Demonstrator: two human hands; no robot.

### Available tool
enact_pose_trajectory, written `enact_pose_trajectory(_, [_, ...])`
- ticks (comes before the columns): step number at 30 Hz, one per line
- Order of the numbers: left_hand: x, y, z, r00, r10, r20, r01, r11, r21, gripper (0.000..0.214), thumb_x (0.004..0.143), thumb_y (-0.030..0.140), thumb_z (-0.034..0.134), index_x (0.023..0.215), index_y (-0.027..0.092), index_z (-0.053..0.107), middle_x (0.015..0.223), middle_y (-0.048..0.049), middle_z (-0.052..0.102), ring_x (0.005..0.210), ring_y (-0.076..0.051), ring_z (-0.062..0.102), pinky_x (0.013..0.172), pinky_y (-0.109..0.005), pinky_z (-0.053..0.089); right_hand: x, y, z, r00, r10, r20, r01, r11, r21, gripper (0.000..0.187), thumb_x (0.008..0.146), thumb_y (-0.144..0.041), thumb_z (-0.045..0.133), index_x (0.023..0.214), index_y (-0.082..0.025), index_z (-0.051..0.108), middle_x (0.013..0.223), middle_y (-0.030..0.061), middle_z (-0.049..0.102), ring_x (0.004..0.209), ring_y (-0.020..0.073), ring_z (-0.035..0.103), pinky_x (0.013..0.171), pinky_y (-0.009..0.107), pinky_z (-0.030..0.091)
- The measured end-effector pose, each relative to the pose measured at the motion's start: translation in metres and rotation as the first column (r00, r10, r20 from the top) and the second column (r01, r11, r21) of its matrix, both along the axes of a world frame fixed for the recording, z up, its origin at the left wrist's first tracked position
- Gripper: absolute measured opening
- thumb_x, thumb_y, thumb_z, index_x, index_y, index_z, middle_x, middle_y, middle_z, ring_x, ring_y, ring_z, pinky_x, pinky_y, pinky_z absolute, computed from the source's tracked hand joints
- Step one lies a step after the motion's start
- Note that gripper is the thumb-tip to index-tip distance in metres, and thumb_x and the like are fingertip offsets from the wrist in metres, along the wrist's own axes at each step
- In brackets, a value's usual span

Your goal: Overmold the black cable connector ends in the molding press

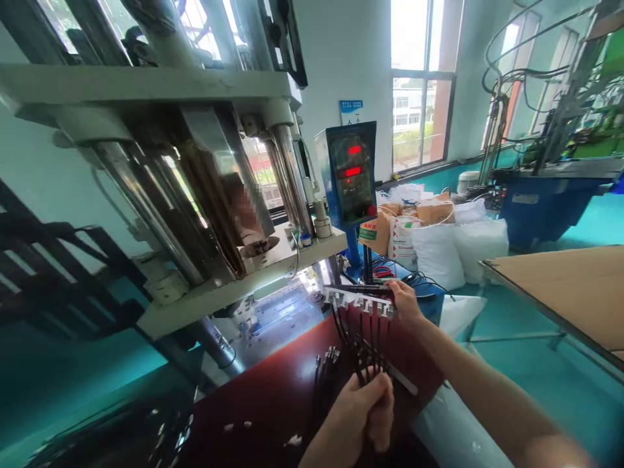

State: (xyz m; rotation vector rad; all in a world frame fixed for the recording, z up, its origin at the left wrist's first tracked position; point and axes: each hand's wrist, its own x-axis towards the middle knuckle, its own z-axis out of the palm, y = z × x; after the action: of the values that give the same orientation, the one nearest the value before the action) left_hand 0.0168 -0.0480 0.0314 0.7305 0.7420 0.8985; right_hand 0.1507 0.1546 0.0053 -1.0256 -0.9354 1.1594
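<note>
My left hand point(364, 409) is closed round a bundle of thin black cables point(366, 343) low in the view. The cables run up to a pale metal strip point(359, 300) that carries several moulded plugs in a row. My right hand point(402, 300) grips the right end of that strip, fingers curled on it. The strip hovers over the dark red table point(273, 403), in front of the lower plate of the moulding machine point(273, 260). More loose black cables point(325, 367) with metal tips lie on the table to the left of my left hand.
A vertical moulding press with steel columns point(146, 195) fills the left. A blue control box point(351, 172) with red digits stands behind. White sacks point(453, 247) and cardboard boxes lie on the teal floor. A brown board point(575, 292) juts in at right. Another blue machine point(546, 195) stands far right.
</note>
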Motion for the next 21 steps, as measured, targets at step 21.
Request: enact_pose_trajectory(21, [-0.009,0.003,0.025,0.954,-0.102,-0.281,0.152,0.975,0.162,0.024,0.071,0.033,0.059,0.081,0.012,0.053,0.051,0.0025,0.051,0.04,-0.01,0.05,0.043,-0.021,0.036,0.06,-0.087,0.075,0.656,0.073,0.751,-0.494,0.793,0.355,0.034,0.087,-0.039,0.043,0.109,-0.017,0.057,0.103,0.0089,0.059,0.091,0.0188,0.056,0.079,0.031,0.045])
